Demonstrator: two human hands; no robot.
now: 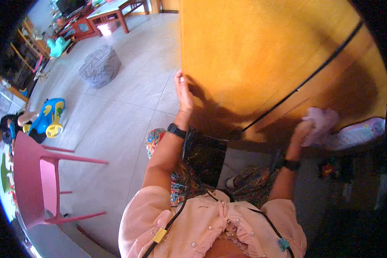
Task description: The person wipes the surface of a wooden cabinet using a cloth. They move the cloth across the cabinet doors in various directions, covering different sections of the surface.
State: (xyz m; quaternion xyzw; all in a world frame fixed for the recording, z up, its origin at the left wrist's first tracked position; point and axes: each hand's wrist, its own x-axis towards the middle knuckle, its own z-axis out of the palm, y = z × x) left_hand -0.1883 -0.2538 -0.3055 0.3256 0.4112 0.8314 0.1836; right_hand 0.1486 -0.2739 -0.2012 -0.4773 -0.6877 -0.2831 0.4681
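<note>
A large orange-yellow wooden panel (238, 48) fills the upper right before me. My left hand (183, 93) is at its left edge, touching or very near it, fingers pointing away from me. Whether those fingers grip the edge is not clear. Farther right, my right hand (304, 129) holds a bunched pale purple cloth (322, 121) against the lower part of the panel. Hand and cloth are blurred. A black cord (298, 87) slants across the front of the panel. Beside the cloth lies a printed plastic packet (362, 132).
To the left stands a pink plastic chair (35, 180). Beyond it are a blue and yellow ride-on toy (50, 116) and a person (9, 129) low at the rim. A grey beanbag (100, 66) sits on the tiled floor (122, 106). A wooden table (111, 13) stands at the back.
</note>
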